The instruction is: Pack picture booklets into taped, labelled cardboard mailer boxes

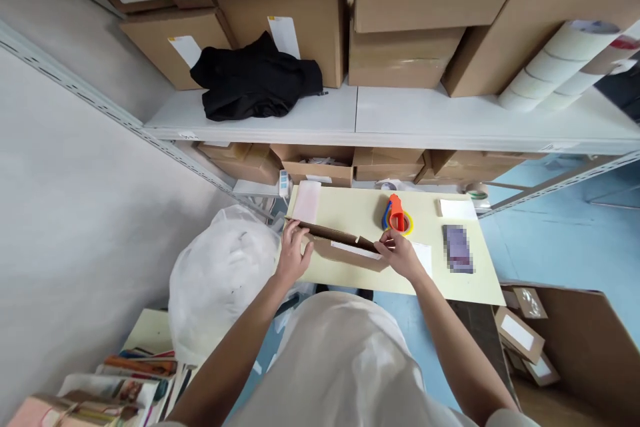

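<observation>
A narrow brown cardboard box [345, 255] with a white label strip stands on the pale yellow table [345, 204], its dark slot-like top facing up. At its left end, my left hand [294, 252] grips the upper edge, with the thumb on the near side. The opposite end is pinched by the fingers of my right hand [399, 255]. Just beyond my right hand sits a red and blue tape dispenser [395, 212] with a yellow-rimmed roll. White paper [423, 257] lies partly beneath my right hand. The inside of the box is too dark to make out.
A pinkish sheet [307, 203], a white stack [457, 209] and a blurred purple item [457, 249] lie on the table. Shelving [390, 113] with cartons rises behind. A full white plastic bag [225, 280] stands left; a large carton [580, 340] holding small boxes stands right.
</observation>
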`<action>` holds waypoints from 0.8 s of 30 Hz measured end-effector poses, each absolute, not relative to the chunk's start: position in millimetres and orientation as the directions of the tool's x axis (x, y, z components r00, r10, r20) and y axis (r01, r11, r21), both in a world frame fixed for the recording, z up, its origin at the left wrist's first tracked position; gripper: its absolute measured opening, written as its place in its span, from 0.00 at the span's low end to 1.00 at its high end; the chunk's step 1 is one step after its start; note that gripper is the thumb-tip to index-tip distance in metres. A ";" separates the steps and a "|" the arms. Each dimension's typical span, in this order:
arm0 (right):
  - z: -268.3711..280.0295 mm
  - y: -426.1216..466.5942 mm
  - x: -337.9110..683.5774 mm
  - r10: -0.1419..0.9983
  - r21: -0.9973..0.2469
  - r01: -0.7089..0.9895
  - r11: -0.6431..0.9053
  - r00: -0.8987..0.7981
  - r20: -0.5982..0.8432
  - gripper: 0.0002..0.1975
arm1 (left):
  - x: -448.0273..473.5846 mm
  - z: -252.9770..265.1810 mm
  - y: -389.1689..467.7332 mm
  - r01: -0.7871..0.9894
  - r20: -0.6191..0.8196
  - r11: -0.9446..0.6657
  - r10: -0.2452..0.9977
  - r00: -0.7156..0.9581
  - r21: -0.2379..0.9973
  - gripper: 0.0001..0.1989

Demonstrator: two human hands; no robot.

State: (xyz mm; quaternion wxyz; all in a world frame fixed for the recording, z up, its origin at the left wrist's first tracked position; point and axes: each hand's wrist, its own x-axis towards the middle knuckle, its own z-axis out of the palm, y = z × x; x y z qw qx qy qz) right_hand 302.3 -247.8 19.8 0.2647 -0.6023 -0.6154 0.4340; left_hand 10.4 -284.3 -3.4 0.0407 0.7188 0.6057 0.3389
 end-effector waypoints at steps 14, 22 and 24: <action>27.5 -258.4 295.0 0.962 -0.194 0.962 0.193 -0.224 -0.154 0.10 | 15.9 -1.3 -290.0 0.288 0.042 0.194 0.760 -0.649 0.938 0.29; 30.7 -247.5 282.5 0.998 -0.146 0.988 0.050 -0.053 -0.016 0.14 | 0.0 -5.3 -285.6 0.310 -0.040 0.171 0.921 -0.388 0.935 0.17; 27.9 -245.7 280.5 0.998 -0.164 0.985 0.059 -0.062 -0.012 0.14 | 0.2 -3.7 -282.3 0.382 0.003 0.134 0.941 -0.339 0.914 0.18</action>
